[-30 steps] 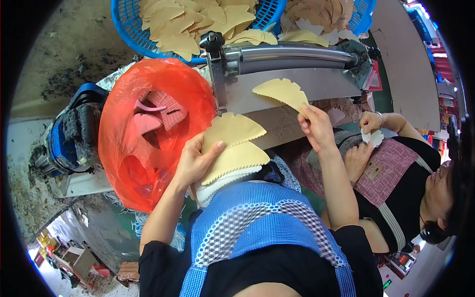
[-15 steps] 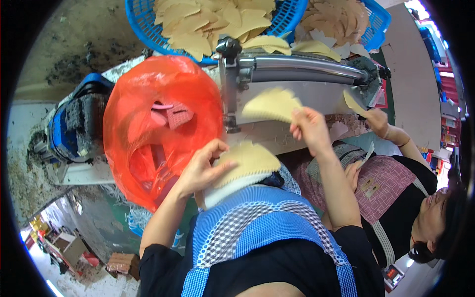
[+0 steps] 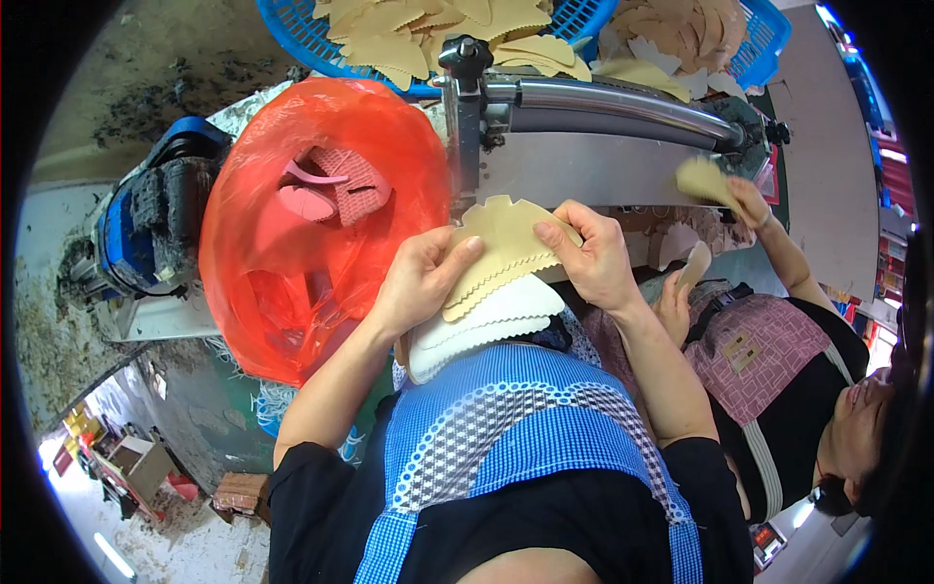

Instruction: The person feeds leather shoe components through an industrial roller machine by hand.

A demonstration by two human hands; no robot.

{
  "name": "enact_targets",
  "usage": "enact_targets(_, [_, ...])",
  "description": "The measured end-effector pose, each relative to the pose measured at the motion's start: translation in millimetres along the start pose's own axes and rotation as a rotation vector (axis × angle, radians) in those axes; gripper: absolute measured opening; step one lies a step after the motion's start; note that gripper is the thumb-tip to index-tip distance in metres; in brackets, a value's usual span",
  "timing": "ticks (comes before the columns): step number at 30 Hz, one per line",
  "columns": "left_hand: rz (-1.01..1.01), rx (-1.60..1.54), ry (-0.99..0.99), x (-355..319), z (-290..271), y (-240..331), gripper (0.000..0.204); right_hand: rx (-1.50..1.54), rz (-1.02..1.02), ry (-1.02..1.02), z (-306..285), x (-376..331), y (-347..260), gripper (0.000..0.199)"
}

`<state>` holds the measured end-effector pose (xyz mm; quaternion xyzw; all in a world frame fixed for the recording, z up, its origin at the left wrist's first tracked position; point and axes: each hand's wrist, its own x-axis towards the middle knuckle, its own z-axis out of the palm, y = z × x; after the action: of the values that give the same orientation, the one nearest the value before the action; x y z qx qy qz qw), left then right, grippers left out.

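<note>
Above my lap, my left hand point(image 3: 424, 278) and my right hand point(image 3: 595, 257) grip opposite ends of tan zigzag-edged sheet pieces point(image 3: 508, 238), thumbs on top. Two toothed edges show one below the other, so at least two pieces overlap. Below them, white zigzag-edged pieces point(image 3: 484, 329) rest on my lap against the blue checked apron point(image 3: 516, 428). Just beyond my hands stands a roller machine point(image 3: 623, 105) with a metal bar and a pale flat plate point(image 3: 574, 175).
Left of my hands sits a red plastic bag point(image 3: 389, 127) with pink pieces point(image 3: 358, 183) inside. A blue motor point(image 3: 131, 234) stands farther left. Blue baskets point(image 3: 292, 44) of tan pieces line the back. At right, a co-worker's raised hand point(image 3: 749, 202) holds a tan piece point(image 3: 705, 182).
My right hand has brought its tan piece left and down onto the one in my left hand. Both hands now grip them together. The co-worker's tan piece has shifted.
</note>
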<state>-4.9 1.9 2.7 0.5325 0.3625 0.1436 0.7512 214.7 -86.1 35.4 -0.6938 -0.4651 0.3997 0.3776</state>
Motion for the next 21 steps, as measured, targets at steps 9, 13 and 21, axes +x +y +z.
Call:
enact_targets(9, [0.006, 0.023, -0.073, -1.0, 5.7, 2.0, 0.031, -0.126, -0.206, 0.157, -4.3, -10.6, 3.5, 0.027])
enact_targets(13, [0.059, -0.035, -0.057, -1.6, 8.2, 4.7, 0.031, 0.175, 0.09, 0.094, -4.8, -22.4, 7.2, 0.03])
enact_targets(21, [-0.115, -0.049, -0.163, -1.7, 9.8, 2.3, 0.034, 0.172, 0.097, 0.143, -0.6, -25.9, 26.8, 0.041])
